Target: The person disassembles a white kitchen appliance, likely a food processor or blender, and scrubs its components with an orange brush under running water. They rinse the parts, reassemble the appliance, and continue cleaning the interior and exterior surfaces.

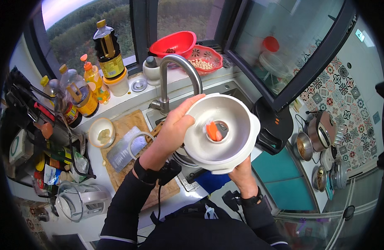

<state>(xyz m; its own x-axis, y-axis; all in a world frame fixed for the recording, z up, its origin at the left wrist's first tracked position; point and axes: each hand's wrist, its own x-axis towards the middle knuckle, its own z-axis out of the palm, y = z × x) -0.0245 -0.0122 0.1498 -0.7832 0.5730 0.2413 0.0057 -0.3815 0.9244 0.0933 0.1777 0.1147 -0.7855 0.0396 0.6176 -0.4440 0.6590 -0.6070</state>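
Observation:
A white ring-shaped pot (239, 131) with side lugs and a round hole in its base is held up over the sink area. My left hand (176, 125) grips its rim on the left, thumb on the inner edge. My right hand (245, 176) is behind and below the pot, mostly hidden by it. Through the hole shows a small orange brush (212, 130) with whitish bristles, a fingertip of my right hand against it. Water drops cling to the inner wall. A steel faucet (164, 81) arches just beyond the pot.
On the left, a cleaver (124, 153) lies on a wooden board (115, 179) beside a small bowl (102, 132). Bottles and red baskets (174, 43) line the sill. An open window sash (282, 47) juts in at right above a black appliance (270, 128).

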